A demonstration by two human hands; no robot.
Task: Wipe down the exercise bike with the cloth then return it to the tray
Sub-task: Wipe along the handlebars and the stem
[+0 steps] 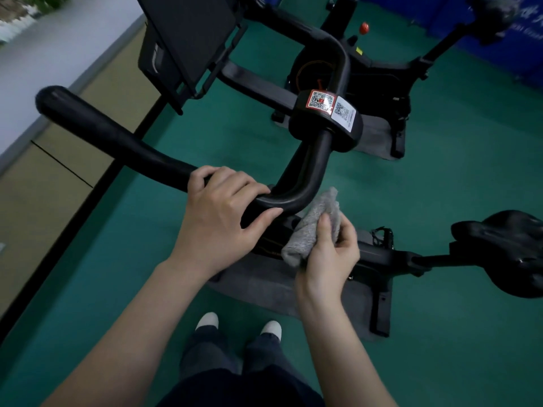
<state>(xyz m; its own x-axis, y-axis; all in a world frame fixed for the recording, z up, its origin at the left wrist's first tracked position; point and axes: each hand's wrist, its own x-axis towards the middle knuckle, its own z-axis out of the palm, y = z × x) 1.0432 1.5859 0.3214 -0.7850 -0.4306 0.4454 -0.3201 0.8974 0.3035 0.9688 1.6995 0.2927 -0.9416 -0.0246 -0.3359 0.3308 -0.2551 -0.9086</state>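
The black exercise bike stands in front of me, its curved handlebar [123, 145] running from upper left down to a bend at centre. My left hand [223, 212] is wrapped around the bar just left of that bend. My right hand [329, 254] holds a folded grey cloth [311, 227], which touches the underside of the bend. Two QR-code stickers sit on the handlebar clamp [326, 118]. The black saddle [505, 248] is at the right. No tray is in view.
A black screen [188, 39] is mounted above the bars. A second bike [382, 74] stands behind on the green floor [458, 171]. Grey mats [282, 286] lie under both bikes. My white shoes [238, 324] are below. A beige strip and white wall run along the left.
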